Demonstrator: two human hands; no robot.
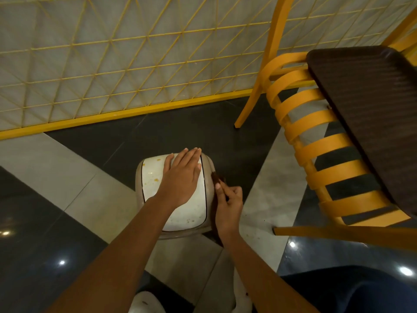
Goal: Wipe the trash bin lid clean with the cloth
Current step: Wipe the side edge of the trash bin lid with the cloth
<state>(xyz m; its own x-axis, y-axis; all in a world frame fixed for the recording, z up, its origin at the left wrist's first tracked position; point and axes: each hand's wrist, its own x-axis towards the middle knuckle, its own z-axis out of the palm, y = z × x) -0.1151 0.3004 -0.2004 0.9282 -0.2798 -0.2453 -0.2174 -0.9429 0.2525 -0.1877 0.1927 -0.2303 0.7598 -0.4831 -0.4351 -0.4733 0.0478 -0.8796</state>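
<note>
Both forearms reach down from the bottom edge. Left hand (182,175) lies flat on the white trash bin lid (151,179), fingers straight and close together, covering its far right part. Right hand (229,205) is just beside the lid's right rim, fingers curled, pinching a dark brown cloth (214,176) against the bin's side. Orange spots mark the lid left of the flat hand. A yellow chair (316,152) stands to the right, a yellow mesh fence (112,64) beyond.
</note>
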